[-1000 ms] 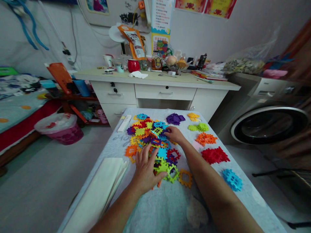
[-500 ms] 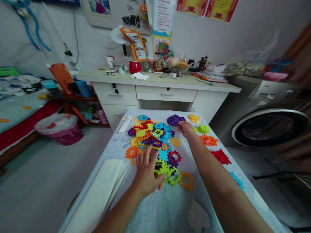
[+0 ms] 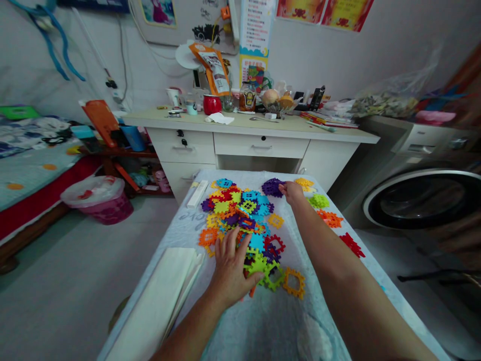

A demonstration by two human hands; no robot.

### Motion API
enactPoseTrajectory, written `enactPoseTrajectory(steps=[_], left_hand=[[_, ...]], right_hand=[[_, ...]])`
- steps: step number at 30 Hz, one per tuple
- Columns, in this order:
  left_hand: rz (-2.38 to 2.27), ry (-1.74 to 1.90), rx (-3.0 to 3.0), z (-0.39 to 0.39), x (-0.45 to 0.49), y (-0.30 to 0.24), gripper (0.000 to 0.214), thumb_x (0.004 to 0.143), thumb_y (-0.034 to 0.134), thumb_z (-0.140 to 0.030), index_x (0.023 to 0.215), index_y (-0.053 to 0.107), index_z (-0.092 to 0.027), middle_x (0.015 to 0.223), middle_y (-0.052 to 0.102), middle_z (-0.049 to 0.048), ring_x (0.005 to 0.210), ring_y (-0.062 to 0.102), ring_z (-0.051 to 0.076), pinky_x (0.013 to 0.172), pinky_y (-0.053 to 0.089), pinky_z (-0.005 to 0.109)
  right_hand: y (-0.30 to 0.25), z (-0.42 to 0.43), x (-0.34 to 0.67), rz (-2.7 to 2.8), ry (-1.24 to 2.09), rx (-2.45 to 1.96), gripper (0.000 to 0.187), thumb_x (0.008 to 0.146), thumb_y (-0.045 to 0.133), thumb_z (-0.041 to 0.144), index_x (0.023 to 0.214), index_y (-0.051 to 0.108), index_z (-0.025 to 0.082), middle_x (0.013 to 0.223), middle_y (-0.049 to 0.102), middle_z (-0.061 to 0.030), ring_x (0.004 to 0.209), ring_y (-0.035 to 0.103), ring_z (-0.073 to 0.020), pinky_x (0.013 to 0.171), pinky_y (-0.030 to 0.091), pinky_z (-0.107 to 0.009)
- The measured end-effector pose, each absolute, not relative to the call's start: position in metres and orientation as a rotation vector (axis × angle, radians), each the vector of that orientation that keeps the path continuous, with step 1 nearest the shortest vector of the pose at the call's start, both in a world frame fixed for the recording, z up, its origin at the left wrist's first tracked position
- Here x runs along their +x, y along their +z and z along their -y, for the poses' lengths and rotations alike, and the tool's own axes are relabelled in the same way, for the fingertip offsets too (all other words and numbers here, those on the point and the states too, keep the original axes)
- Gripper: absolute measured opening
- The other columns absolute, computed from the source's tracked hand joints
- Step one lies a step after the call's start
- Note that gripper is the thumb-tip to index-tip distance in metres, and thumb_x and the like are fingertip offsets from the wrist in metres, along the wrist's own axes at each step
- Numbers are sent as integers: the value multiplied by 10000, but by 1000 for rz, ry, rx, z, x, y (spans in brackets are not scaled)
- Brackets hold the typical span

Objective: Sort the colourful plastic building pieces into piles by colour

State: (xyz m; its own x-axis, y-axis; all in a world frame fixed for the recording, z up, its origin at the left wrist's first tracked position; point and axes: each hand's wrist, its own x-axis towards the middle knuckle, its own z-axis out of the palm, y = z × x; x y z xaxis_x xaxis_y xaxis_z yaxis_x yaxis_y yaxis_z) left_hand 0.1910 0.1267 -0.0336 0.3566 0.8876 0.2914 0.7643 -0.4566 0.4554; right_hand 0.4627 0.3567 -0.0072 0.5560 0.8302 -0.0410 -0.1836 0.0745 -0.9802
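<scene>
A mixed heap of toothed plastic building pieces (image 3: 221, 206) in several colours lies on the cloth-covered table. My left hand (image 3: 231, 268) is at the heap's near left side, fingers spread, above the green pieces (image 3: 259, 263) and touching or nearly touching the heap. At the far side, my right hand (image 3: 292, 191) has its fingertips pinched at the right edge of a purple pile of pieces (image 3: 272, 187). The fingers seem to hold a purple piece there, partly hidden by the hand. An orange-yellow square frame piece (image 3: 294, 283) lies near the heap.
Sorted piles run down the table's right side: yellow (image 3: 304, 184), light green (image 3: 318, 201), orange (image 3: 329, 218) and red (image 3: 352, 244). A folded white cloth (image 3: 158, 296) and a white box (image 3: 197, 194) lie at left. Beyond stands a desk (image 3: 240, 143); a washing machine (image 3: 413, 170) is at right.
My right hand has shifted slightly farther away along the purple pile's edge. My left hand stays over the heap. The view has turned slightly, so everything sits a little farther right.
</scene>
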Motion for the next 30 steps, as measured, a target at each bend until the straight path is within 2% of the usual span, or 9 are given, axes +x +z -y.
enactPoseTrajectory(steps=[4, 7, 10, 12, 15, 17, 21, 24, 30], left_hand=[[-1491, 748, 2387, -127, 191, -34, 885, 668, 744, -494, 1449, 384, -287, 1564, 226, 128, 1433, 230, 379, 1150, 147, 644], [-1489, 771, 2405, -126, 191, -36, 894, 667, 749, -486, 1455, 377, -282, 1559, 237, 134, 1427, 244, 380, 1147, 164, 637], [-1473, 801, 2427, -126, 191, -37, 892, 682, 736, -488, 1464, 362, -281, 1559, 238, 137, 1426, 241, 386, 1140, 176, 640], [-1468, 813, 2432, -125, 190, -38, 890, 688, 731, -486, 1468, 353, -285, 1563, 229, 134, 1428, 237, 384, 1139, 181, 638], [-1459, 827, 2434, -126, 190, -38, 895, 694, 724, -490, 1476, 337, -290, 1573, 206, 129, 1430, 233, 380, 1140, 186, 632], [-1452, 838, 2435, -126, 189, -38, 899, 695, 722, -490, 1480, 329, -295, 1578, 195, 125, 1429, 234, 380, 1139, 195, 629], [-1458, 844, 2434, -128, 190, -39, 894, 685, 729, -482, 1471, 348, -294, 1577, 201, 125, 1425, 242, 385, 1136, 204, 629], [-1461, 828, 2440, -128, 190, -39, 879, 689, 724, -486, 1463, 362, -282, 1571, 211, 134, 1422, 247, 388, 1133, 200, 639], [-1466, 834, 2440, -128, 190, -39, 892, 686, 729, -490, 1468, 355, -277, 1578, 196, 135, 1417, 252, 391, 1133, 215, 630]], right_hand=[[-5, -331, 459, 527, 893, -1310, 238, 663, 504, -38, 743, 512, 186, 641, 545, 40, 589, 632, -99, 594, 561, -220], [-11, -306, 452, 587, 949, -1327, 204, 672, 535, 22, 796, 565, 180, 693, 597, 26, 600, 627, -106, 576, 546, -223], [-24, -285, 441, 877, 921, -1422, 156, 701, 575, 126, 840, 616, 181, 732, 637, 11, 643, 614, -126, 593, 523, -237], [-34, -277, 434, 1158, 799, -1536, 152, 719, 586, 174, 859, 645, 181, 773, 663, -3, 720, 620, -150, 690, 527, -278], [-46, -273, 427, 1563, 507, -1683, 282, 742, 573, 171, 1003, 682, 177, 1019, 702, -59, 969, 621, -203, 926, 472, -355], [-50, -274, 423, 1770, 359, -1733, 424, 762, 526, 120, 1160, 660, 178, 1226, 655, -88, 1145, 564, -222, 1031, 392, -370], [-52, -280, 418, 1982, 251, -1845, 609, 789, 417, 42, 1349, 565, 230, 1432, 517, -69, 1253, 476, -234, 1043, 342, -366], [-46, -284, 416, 2044, 213, -1923, 577, 815, 418, 59, 1344, 574, 231, 1406, 520, -90, 1201, 483, -251, 1000, 349, -356], [-33, -281, 419, 2094, 191, -1973, 423, 811, 493, 109, 1192, 649, 206, 1198, 595, -109, 1079, 512, -244, 920, 367, -332]])
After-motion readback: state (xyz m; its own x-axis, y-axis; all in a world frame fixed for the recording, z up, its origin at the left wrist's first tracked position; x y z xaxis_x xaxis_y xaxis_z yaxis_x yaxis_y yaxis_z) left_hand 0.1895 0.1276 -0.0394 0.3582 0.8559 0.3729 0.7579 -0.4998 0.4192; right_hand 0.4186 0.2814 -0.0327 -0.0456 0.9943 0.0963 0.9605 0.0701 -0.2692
